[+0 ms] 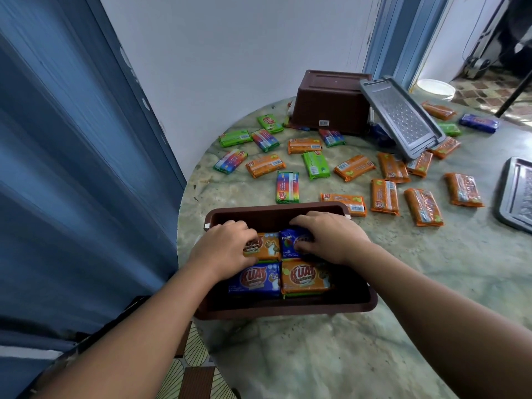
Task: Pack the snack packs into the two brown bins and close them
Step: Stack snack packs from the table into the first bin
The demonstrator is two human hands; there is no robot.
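Observation:
A brown bin stands open at the near edge of the table. Inside lie several snack packs: an orange pack under my left hand, a blue pack under my right hand, and nearer me another blue pack and an orange pack. My left fingers curl over the orange pack; my right fingers curl onto the blue one. A second brown bin sits upside down at the back. Many orange, green and rainbow packs lie scattered between the bins.
A grey perforated lid leans against the upturned bin. Another grey lid lies at the right edge. The round marbled table ends close on the left, beside a blue door. A white bucket stands on the floor behind.

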